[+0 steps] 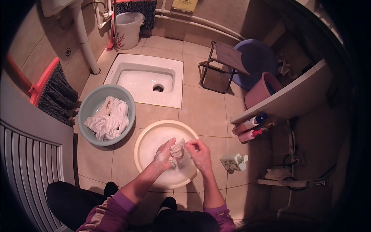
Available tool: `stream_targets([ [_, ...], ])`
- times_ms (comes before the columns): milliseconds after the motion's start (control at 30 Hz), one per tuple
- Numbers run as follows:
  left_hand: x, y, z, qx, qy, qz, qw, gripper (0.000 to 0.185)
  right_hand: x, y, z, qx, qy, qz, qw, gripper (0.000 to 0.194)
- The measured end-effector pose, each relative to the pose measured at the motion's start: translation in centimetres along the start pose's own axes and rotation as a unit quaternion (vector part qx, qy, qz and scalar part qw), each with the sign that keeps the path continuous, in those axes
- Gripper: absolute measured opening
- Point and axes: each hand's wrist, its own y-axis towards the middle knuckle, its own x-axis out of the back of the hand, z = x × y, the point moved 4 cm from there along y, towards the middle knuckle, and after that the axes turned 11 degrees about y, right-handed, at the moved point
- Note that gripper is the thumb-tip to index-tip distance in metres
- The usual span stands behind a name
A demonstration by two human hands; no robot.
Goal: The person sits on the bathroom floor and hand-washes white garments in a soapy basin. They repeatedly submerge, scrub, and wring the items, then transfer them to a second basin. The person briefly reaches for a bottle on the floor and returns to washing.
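My left hand (163,156) grips a wet, bunched-up pale cloth (177,150) above a cream-coloured plastic basin (139,155). Cloudy, sudsy water (165,134) fills the lower part of this basin. Close by on the right, my right hand (200,155) has its fingers curled beside the cloth's upper end. Whether those fingers pinch the cloth cannot be made out. Suds cling to both hands and wrists. A green-grey basin (82,119), standing to the left, holds crumpled white and pale pink laundry (111,119).
A pump bottle (233,162) stands right of the cream basin. Beyond lie a squat toilet pan (178,84), a folding stool (229,56), a blue tub (258,58) and a pink bucket (258,91). More bottles (249,124) sit by a panel. A mop (55,92) leans left.
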Motion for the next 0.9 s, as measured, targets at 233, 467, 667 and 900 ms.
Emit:
stream_targets([
  [233, -1.4, -1.5, -0.7, -0.057, 0.213, 0.041, 0.974, 0.018, -0.7, -0.4, -0.9, -0.137, 0.269, -0.019, 0.953, 0.009],
  [467, -3.4, -4.0, -3.1, -0.255, 0.537, -0.138, 0.793, 0.021, -0.5, -0.9, -1.6, -0.144, 0.361, -0.023, 0.921, 0.013],
  [667, -3.2, -3.5, -3.1, -0.267, 0.552, -0.127, 0.78, 0.018, -0.5, -0.9, -1.0, -0.102, 0.293, -0.02, 0.95, 0.014],
  [900, -3.6, -4.6, -5.8, -0.425, 0.556, -0.102, 0.707, 0.012, 0.7, -0.6, -1.0, -0.047, 0.298, -0.065, 0.951, 0.012],
])
